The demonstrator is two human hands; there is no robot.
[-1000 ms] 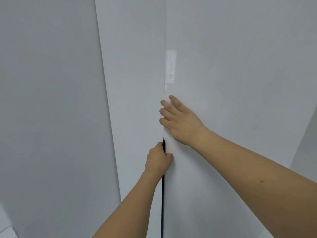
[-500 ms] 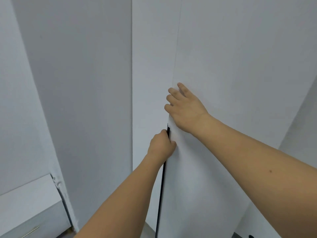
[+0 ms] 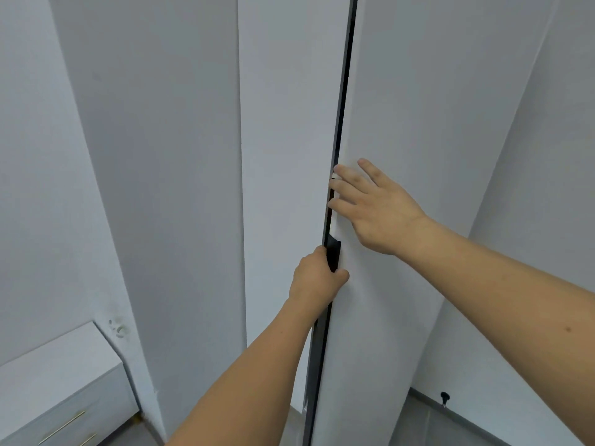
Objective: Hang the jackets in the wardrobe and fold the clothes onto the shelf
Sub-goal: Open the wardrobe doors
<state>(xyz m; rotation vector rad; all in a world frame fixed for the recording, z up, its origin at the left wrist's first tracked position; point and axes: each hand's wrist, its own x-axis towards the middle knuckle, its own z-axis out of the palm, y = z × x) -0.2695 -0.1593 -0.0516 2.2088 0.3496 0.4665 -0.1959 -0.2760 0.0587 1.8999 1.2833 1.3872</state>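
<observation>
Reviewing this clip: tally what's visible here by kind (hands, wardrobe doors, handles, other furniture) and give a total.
Hands: 2, left hand gripping the black handle, right hand flat on the door
Wardrobe doors: 2, left door, right door
Black handles: 1
Drawer units: 1
Total: 6

Pale grey walls point(image 3: 38, 188) all round — flat, even light. Low white drawer unit point(image 3: 61, 381) at lower left, brass pulls; grey floor point(image 3: 428, 423) at lower right.
</observation>
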